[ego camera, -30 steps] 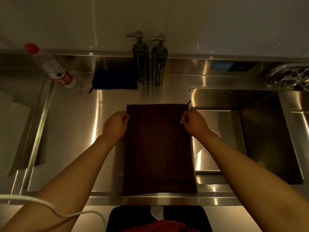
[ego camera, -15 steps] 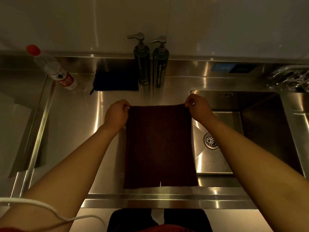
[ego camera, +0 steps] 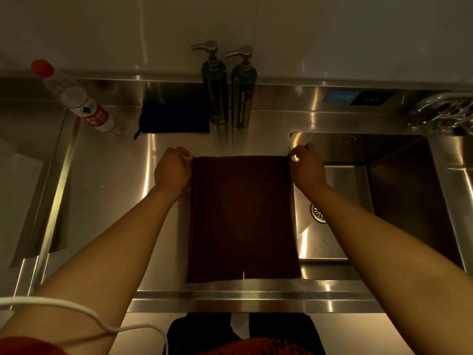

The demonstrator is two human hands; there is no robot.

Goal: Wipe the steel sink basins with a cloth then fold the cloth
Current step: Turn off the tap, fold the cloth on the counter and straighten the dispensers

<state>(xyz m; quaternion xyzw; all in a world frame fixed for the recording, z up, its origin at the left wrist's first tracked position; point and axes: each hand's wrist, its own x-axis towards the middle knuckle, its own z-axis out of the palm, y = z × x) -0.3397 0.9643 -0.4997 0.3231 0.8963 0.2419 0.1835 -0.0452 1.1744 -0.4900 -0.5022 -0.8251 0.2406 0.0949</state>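
Both hands now sit at the far corners of the dark cloth (ego camera: 243, 216), flat on the steel surface (ego camera: 107, 201) beside the sink basin (ego camera: 399, 201); left hand (ego camera: 172, 170) and right hand (ego camera: 307, 167) fingers pinch its corners.

Two pump bottles (ego camera: 215, 85) (ego camera: 243, 90), one plastic bottle (ego camera: 76, 98), two cloths (ego camera: 243, 216) (ego camera: 175, 121), two hands (ego camera: 174, 170) (ego camera: 307, 167), one sink basin (ego camera: 399, 190).

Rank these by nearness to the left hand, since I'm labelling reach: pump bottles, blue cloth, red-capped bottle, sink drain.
From the left hand:
1. Blue cloth, just behind it.
2. Pump bottles, behind, to its right.
3. Red-capped bottle, back left.
4. Sink drain, right, in the basin.
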